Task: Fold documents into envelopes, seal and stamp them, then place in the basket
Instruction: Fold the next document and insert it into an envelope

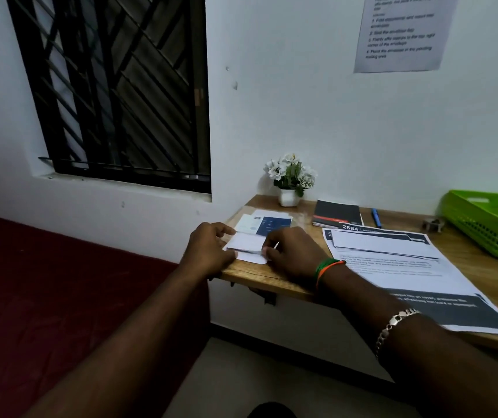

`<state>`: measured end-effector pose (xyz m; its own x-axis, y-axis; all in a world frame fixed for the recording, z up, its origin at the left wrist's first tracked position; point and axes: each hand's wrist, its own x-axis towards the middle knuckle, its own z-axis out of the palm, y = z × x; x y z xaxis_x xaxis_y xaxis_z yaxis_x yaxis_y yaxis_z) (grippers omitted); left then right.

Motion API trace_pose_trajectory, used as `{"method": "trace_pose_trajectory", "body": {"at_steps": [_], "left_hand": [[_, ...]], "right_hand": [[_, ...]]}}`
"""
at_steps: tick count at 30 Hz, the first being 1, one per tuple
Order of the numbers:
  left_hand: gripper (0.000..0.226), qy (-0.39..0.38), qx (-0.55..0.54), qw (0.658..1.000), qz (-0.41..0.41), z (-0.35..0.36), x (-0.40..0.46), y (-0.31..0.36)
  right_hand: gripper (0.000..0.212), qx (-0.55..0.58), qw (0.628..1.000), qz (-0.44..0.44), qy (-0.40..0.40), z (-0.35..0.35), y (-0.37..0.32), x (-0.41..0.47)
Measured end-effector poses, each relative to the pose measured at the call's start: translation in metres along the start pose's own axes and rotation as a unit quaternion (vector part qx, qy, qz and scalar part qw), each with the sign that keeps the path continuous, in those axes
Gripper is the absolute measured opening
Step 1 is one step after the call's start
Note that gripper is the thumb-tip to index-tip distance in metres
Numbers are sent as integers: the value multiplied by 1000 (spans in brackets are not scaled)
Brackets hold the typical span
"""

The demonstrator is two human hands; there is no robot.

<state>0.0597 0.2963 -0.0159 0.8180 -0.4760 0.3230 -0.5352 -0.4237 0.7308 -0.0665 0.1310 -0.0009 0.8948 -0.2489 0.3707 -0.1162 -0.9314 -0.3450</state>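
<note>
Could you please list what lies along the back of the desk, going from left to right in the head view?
Flower pot → black notebook → blue pen → small metal clip → green basket.

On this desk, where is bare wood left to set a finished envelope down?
Bare wood shows between the printed sheets and the green basket, and a small strip between the flower pot and the black notebook. The left corner is crowded: both hands press folded paper there.
</note>
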Motion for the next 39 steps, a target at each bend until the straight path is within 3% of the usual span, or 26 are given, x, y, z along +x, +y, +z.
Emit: {"method": "trace_pose_trajectory", "body": {"at_steps": [9, 15, 20, 25, 29, 32, 34, 37, 39], "left_hand": [[64, 45, 8, 998, 36, 9, -7, -5], [57, 103, -11, 993, 60, 13, -10, 1], [80, 115, -40, 980, 157, 13, -13, 35], [139, 131, -50, 970, 201, 35, -21, 93], [132, 155, 59, 947, 274, 63, -20, 138], [124, 152, 152, 915, 341, 74, -4, 169], [123, 139, 224, 882, 389, 77, 10, 181], [129, 95, 300, 842, 437, 92, 32, 200], [130, 75, 324, 820, 465, 108, 45, 208]], "right_hand": [[12, 23, 997, -45, 54, -3, -9, -10], [12, 115, 973, -111, 168, -21, -27, -18], [12, 194, 944, -94, 249, -50, -28, -21], [12, 374, 864, -5, 337, -83, -12, -33], [13, 463, 805, 59, 366, -113, 16, -46], [9, 480, 784, 80, 387, -134, 49, -59], [11, 455, 798, 88, 385, -142, 69, -65], [36, 327, 859, 116, 377, -156, 104, -71], [32, 262, 886, 139, 357, -163, 125, -68]]}}
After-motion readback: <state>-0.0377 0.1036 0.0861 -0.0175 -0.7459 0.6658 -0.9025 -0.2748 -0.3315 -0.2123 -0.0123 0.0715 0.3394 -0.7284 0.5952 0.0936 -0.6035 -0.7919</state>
